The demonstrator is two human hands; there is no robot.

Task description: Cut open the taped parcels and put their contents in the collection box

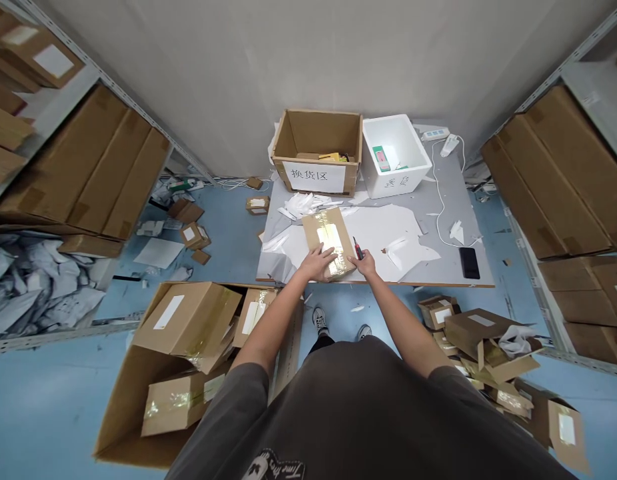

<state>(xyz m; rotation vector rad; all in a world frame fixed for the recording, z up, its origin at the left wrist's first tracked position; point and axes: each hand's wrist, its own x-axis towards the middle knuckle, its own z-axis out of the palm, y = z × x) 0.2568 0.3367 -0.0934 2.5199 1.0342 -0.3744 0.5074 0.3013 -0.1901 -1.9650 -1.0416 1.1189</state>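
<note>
Okay, clock centred on the taped box (328,227): nearest, a big uncovered carton (126,400) of parcels at 8 o'clock and a heap of boxes (473,332) at 4, both below tabletop (451,190) level. Taped box sits at the tabletop's near edge, slightly askew. Left hand (316,263) at its 7, fingers spread over the upper face; right hand (366,264) at 4, closed round a red-handled knife (358,248), fingertips by the box corner. Main risk: a slip toward 8 would likely catch the left fingers, caused by tough tape or too much push. Going too deep could nick contents. Loose white paper (381,227) around could let the box skid, and there's little tabletop at 6 to stop a drop. Phone (469,263) at 3, well apart, low risk. Farthest: labelled carton (323,133) at 12, white bin (413,175) at 1.
</note>
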